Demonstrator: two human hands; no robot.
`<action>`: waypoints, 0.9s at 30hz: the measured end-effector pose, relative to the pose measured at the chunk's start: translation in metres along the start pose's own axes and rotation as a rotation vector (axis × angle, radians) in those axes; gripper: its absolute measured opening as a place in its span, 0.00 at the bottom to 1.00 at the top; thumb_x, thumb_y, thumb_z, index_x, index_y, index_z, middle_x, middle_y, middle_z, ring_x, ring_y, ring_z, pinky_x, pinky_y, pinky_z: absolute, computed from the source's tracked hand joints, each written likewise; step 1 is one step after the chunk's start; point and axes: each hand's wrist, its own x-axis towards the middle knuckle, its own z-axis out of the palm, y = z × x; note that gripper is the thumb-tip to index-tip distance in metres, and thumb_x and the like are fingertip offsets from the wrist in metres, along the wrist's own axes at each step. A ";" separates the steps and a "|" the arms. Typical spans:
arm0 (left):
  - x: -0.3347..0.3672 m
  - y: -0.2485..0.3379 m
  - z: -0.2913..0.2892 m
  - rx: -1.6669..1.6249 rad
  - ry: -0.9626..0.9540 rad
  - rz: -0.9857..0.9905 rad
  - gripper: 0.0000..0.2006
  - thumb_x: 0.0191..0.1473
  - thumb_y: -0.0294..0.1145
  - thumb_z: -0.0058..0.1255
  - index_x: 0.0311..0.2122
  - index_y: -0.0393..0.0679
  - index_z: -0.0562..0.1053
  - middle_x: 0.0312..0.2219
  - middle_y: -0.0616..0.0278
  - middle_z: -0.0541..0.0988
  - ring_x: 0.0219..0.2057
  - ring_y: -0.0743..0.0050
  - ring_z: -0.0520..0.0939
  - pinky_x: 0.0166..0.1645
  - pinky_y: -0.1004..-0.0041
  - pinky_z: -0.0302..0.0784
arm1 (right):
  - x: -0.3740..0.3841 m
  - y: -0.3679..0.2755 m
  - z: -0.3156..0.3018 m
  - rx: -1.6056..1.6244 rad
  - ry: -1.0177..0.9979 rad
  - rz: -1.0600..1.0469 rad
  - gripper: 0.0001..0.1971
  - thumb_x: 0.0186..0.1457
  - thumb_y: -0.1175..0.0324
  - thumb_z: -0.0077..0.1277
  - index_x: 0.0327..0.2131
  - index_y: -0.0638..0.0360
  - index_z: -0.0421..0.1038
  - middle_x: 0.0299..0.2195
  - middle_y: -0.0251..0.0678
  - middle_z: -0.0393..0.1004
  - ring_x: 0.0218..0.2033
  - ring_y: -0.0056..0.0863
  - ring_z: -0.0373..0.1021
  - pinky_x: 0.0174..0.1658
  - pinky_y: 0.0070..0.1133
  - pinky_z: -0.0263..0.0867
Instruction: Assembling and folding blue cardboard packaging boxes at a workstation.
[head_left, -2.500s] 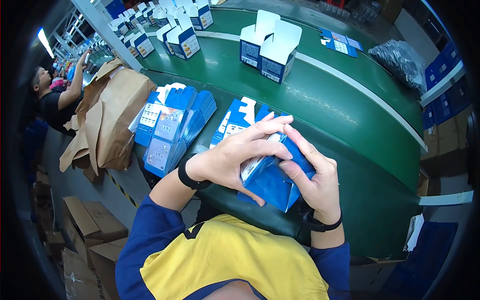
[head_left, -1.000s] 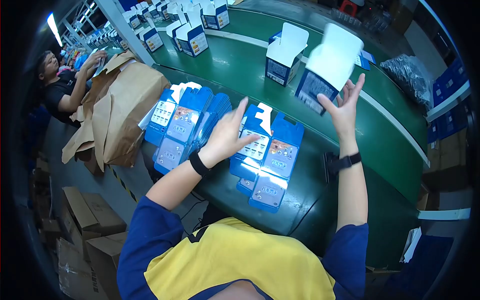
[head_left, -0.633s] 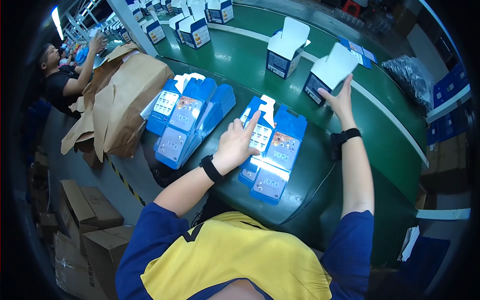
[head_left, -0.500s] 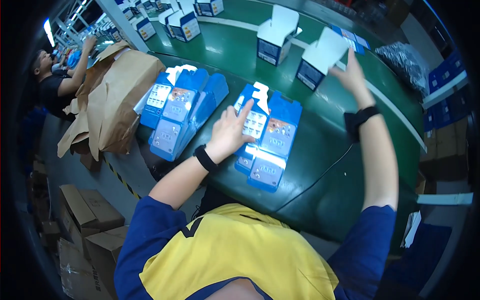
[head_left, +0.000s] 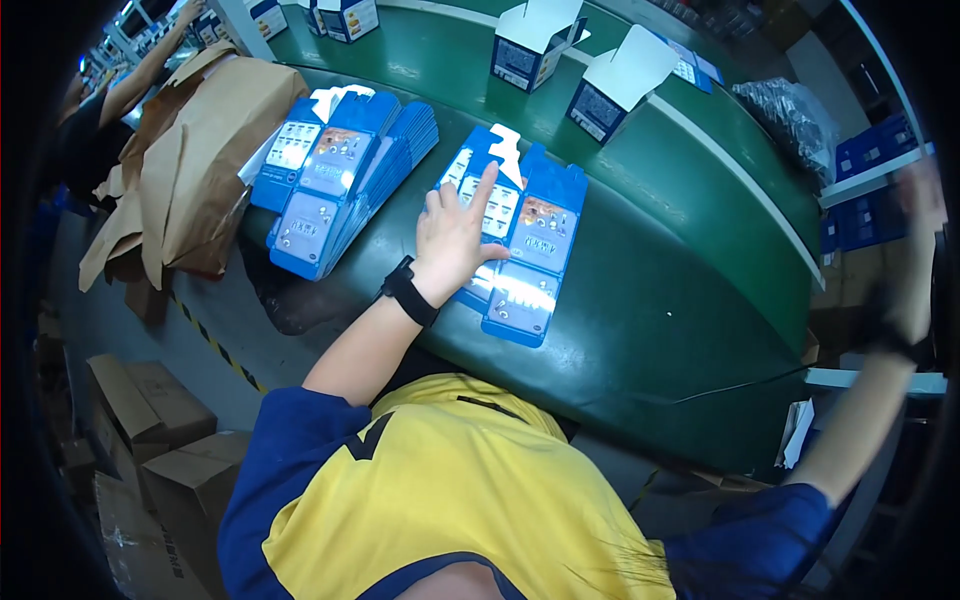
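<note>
head view: left hand (head_left: pixel 455 240) lies flat, fingers spread, on the near stack of flat blue cartons (head_left: pixel 520 255) at the front of the green bench (head_left: pixel 640 300); index finger stretched up over the top carton, palm pressing down, grip open, nothing clamped. black band (head_left: pixel 408 291) on that wrist. right hand (head_left: pixel 925 195) is far out at the right rim, raised off the bench & blurred, so can't tell if its grip is apart or together or if it holds anything; dark band (head_left: pixel 893 340) on that wrist too. the near stack is fanned, two cartons side by side on top w/ a white tab sticking out at the far end. a 2nd, bigger stack of flat cartons (head_left: pixel 340 175) sits to the left, well apart from the hand, fanned too. just left of it a crumpled brown paper bag (head_left: pixel 185 170) at the bench edge. further back on the green belt (head_left: pixel 450 50) stand two made-up boxes w/ white lids open: box 1 (head_left: pixel 528 40) & box 2 (head_left: pixel 618 85), near each other, not touching. a black plastic bag (head_left: pixel 795 120) sits at the right of the belt. brown cardboard boxes (head_left: pixel 150 420) on the floor at lower left. another person's arm (head_left: pixel 150 60) reaches in at upper left.
</note>
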 end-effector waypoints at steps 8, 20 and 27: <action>0.014 -0.019 -0.011 -1.130 -0.118 -0.122 0.46 0.40 0.23 0.62 0.63 0.52 0.50 0.43 0.51 0.71 0.47 0.66 0.72 0.46 0.67 0.72 | -0.276 -0.079 0.172 1.249 -0.823 1.088 0.28 0.52 0.71 0.52 0.55 0.68 0.55 0.34 0.36 0.71 0.35 0.26 0.72 0.36 0.22 0.73; 0.034 0.011 -0.074 -1.418 0.298 0.076 0.41 0.45 0.40 0.62 0.60 0.37 0.54 0.40 0.58 0.74 0.42 0.72 0.74 0.50 0.74 0.68 | -0.224 -0.138 0.144 0.976 -0.346 -0.260 0.14 0.50 0.68 0.57 0.38 0.68 0.73 0.30 0.33 0.74 0.26 0.25 0.69 0.33 0.18 0.64; 0.019 0.029 -0.089 -1.590 -0.217 0.190 0.49 0.43 0.51 0.62 0.61 0.34 0.49 0.52 0.50 0.64 0.49 0.64 0.70 0.54 0.71 0.64 | -0.229 -0.128 0.150 1.295 -0.192 -0.050 0.53 0.32 0.52 0.68 0.60 0.62 0.50 0.50 0.44 0.65 0.45 0.34 0.66 0.50 0.27 0.60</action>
